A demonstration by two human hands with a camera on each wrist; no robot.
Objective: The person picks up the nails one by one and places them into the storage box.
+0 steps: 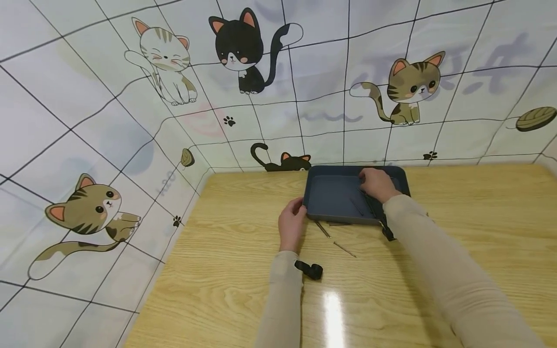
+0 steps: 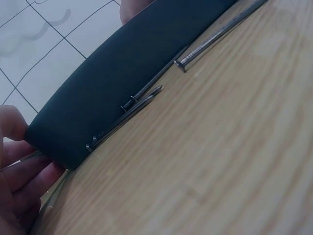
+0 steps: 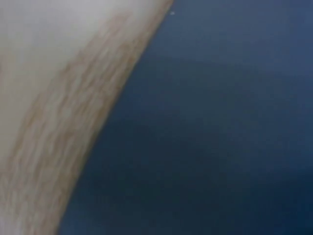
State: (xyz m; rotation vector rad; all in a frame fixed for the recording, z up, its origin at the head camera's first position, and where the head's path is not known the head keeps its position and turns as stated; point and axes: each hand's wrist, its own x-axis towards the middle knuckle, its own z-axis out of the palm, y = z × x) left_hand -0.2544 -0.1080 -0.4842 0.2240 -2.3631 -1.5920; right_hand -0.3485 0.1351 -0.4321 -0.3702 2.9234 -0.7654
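A dark blue-grey tray point(image 1: 330, 193) lies on the wooden table near the wall. At its front left corner my left hand point(image 1: 292, 223) holds the edge, thumb at the upper rim and fingers around the corner in the left wrist view. My right hand point(image 1: 377, 184) reaches over the tray's right half, fingers bent downward. A dark bit shows at its fingertips; I cannot tell whether they hold it. Thin dark nails point(image 1: 357, 206) lie inside the tray below that hand. Along the tray's front wall lie several metal nails point(image 2: 124, 120), and a separate nail point(image 1: 344, 249) lies nearer.
The wooden table point(image 1: 226, 251) extends to both sides and toward me. Behind it stands a wall covering point(image 1: 322, 116) with cat pictures and grid lines. A black wrist camera point(image 1: 310, 269) sits on the left sleeve. The right wrist view mostly shows skin and the tray's surface.
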